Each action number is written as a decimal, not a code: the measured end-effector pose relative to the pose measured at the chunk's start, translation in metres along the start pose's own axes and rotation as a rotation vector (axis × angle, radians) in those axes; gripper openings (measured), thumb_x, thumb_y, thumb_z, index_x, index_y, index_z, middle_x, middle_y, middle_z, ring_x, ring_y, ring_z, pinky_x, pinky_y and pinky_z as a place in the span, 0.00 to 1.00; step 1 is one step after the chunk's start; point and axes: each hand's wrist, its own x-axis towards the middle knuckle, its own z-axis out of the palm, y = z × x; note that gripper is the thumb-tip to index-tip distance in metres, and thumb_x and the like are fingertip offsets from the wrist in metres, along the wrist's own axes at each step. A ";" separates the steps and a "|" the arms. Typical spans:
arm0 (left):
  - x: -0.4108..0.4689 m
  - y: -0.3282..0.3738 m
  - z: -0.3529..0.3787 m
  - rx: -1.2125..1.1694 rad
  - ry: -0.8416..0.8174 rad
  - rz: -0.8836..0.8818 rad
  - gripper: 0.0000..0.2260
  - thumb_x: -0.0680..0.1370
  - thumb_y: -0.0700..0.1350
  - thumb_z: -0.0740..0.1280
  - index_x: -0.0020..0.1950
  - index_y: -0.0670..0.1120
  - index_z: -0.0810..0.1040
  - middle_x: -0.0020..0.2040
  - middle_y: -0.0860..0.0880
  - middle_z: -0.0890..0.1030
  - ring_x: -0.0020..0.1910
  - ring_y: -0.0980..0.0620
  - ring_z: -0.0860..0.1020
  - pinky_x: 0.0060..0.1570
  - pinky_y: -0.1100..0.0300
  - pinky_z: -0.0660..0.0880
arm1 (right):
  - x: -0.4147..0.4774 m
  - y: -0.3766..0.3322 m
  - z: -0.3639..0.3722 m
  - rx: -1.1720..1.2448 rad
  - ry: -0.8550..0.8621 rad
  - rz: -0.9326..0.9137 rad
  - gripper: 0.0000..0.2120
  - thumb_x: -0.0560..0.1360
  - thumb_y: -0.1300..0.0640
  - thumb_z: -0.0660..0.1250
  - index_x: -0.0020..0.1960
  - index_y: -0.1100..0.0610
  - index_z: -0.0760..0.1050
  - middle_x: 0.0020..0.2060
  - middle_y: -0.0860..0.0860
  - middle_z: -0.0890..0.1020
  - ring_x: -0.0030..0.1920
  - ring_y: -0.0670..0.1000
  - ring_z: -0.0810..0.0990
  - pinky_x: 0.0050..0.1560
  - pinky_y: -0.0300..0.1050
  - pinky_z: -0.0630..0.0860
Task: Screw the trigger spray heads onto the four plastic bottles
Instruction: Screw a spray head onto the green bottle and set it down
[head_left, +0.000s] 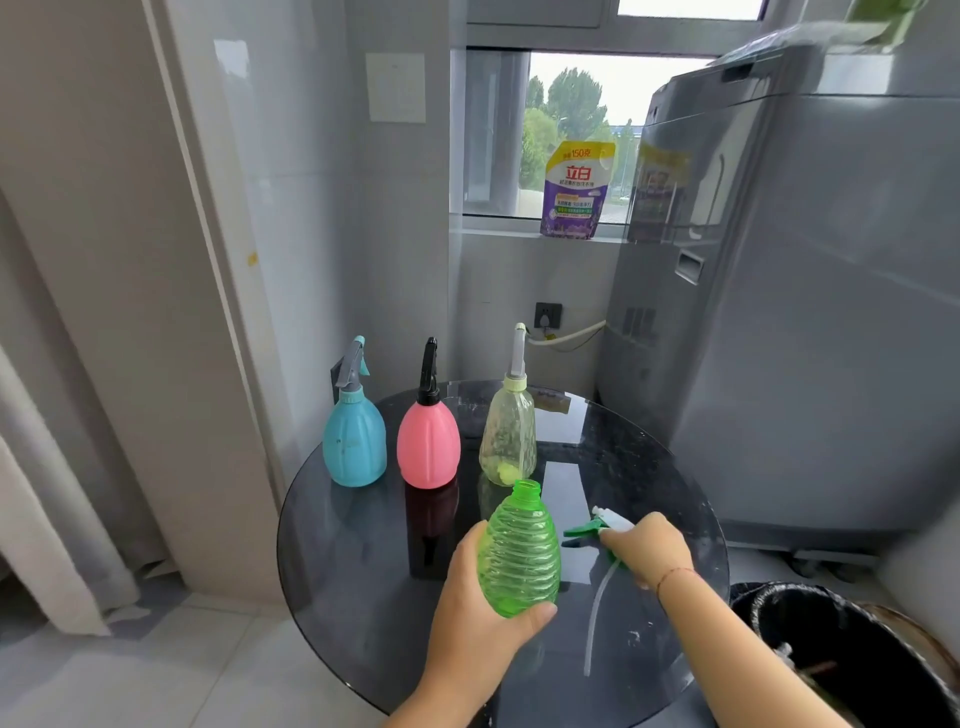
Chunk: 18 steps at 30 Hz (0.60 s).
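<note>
Round, dark, glossy glass surface (363, 545). At its far edge, three upright pear-shaped plastic bottles with trigger heads fitted: ribbed blue bottle (355, 441), smooth pink bottle (428, 447), clear yellowish bottle (507, 436). Ribbed translucent green plastic bottle (519, 551), near centre, long axis tilted slightly, open threaded neck pointing up and away; left hand (483, 618) grasps its base. Right hand (649, 545) clasps the green-and-white trigger spray head (597, 525), nozzle leftward, dip tube trailing toward the viewer.

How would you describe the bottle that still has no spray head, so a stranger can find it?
On the round dark glass table, look nearest the person. The left hand holds a ribbed green bottle, its neck open; the three behind have heads.
</note>
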 end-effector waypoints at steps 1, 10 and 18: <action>0.000 -0.001 -0.001 0.003 0.003 -0.005 0.40 0.60 0.51 0.80 0.65 0.67 0.64 0.60 0.61 0.78 0.58 0.67 0.76 0.50 0.76 0.72 | -0.003 0.000 -0.002 0.114 -0.014 -0.020 0.22 0.71 0.52 0.68 0.56 0.68 0.73 0.36 0.57 0.77 0.30 0.55 0.74 0.25 0.39 0.66; 0.002 -0.002 -0.002 0.054 0.011 0.009 0.41 0.61 0.50 0.80 0.68 0.66 0.65 0.62 0.62 0.76 0.61 0.62 0.76 0.61 0.58 0.74 | -0.049 -0.066 -0.091 1.021 0.299 -0.569 0.14 0.70 0.46 0.70 0.49 0.47 0.68 0.41 0.52 0.80 0.22 0.42 0.73 0.24 0.38 0.74; 0.001 0.000 -0.002 0.080 0.003 0.045 0.43 0.61 0.50 0.80 0.72 0.60 0.63 0.65 0.60 0.74 0.64 0.60 0.74 0.64 0.59 0.72 | -0.049 -0.088 -0.093 0.847 0.372 -0.616 0.16 0.71 0.48 0.69 0.52 0.50 0.65 0.47 0.56 0.81 0.29 0.51 0.75 0.20 0.32 0.70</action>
